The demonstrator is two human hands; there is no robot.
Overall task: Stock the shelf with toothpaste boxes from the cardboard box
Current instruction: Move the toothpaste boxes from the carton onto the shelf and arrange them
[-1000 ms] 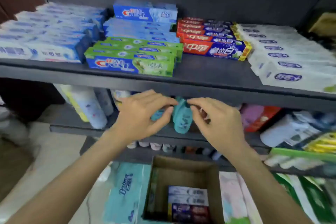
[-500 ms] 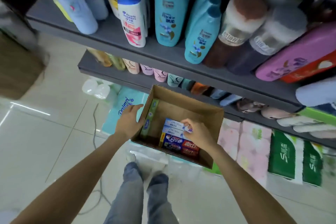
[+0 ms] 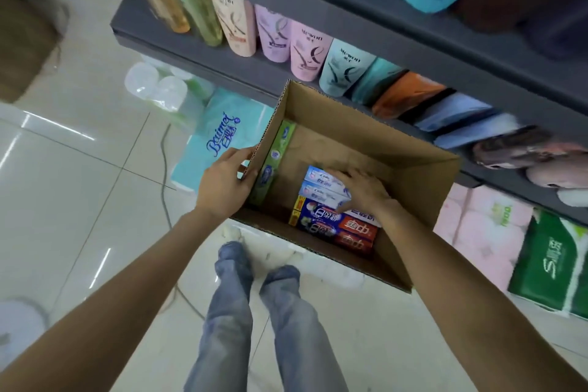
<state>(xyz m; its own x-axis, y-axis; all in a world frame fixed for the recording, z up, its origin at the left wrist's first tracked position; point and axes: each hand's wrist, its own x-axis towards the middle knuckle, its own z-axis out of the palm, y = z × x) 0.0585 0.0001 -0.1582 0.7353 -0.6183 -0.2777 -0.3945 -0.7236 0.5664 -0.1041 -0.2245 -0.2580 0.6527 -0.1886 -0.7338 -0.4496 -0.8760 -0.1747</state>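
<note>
Pale blue-white toothpaste boxes (image 3: 321, 183) stacked at cardboard box (image 3: 366, 124) near edge; right hand (image 3: 361, 189) clamped on them, left hand (image 3: 224, 183) gripping left wall.

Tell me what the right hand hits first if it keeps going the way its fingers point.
The right hand already lies on the white-blue toothpaste boxes; further that way probably the green toothpaste box against the cardboard box wall.

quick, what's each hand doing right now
Left hand: grips the cardboard box wall.
Right hand: fingers laid on the white toothpaste boxes; a grip cannot be told.
</note>
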